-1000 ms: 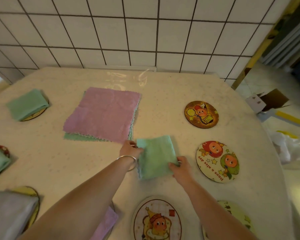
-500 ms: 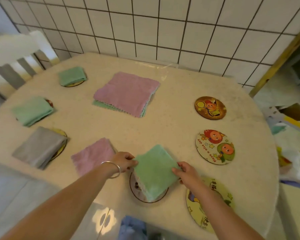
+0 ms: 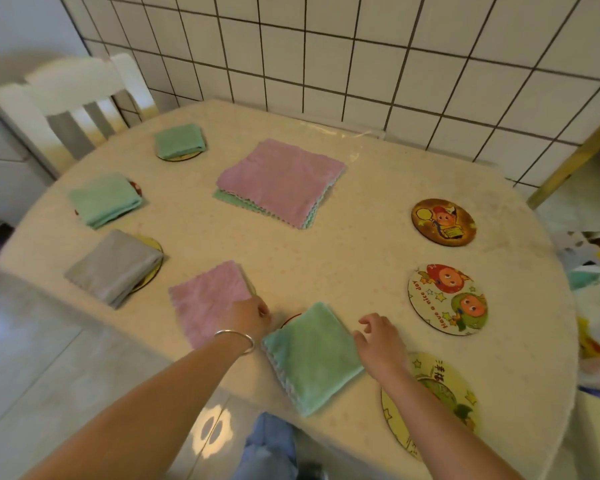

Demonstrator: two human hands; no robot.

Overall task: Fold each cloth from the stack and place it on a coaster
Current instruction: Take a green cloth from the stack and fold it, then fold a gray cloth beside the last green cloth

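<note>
Fuzzy matt cloths (image 3: pixel 314 355) lie on a speckled stone-like table (image 3: pixel 361 244) before glossy tiled wall (image 3: pixel 361 57).

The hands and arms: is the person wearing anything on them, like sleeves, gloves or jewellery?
Both forearms are bare, with no sleeves showing and no gloves. The left hand has a thin, plain silver bangle round its wrist. The right hand wears nothing that can be seen: no ring, watch or bracelet.

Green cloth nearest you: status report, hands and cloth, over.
Left hand at its left edge, grip unclear. Right hand open, just off it. Folded green cloth down on its coaster. Nothing in the way.
</note>
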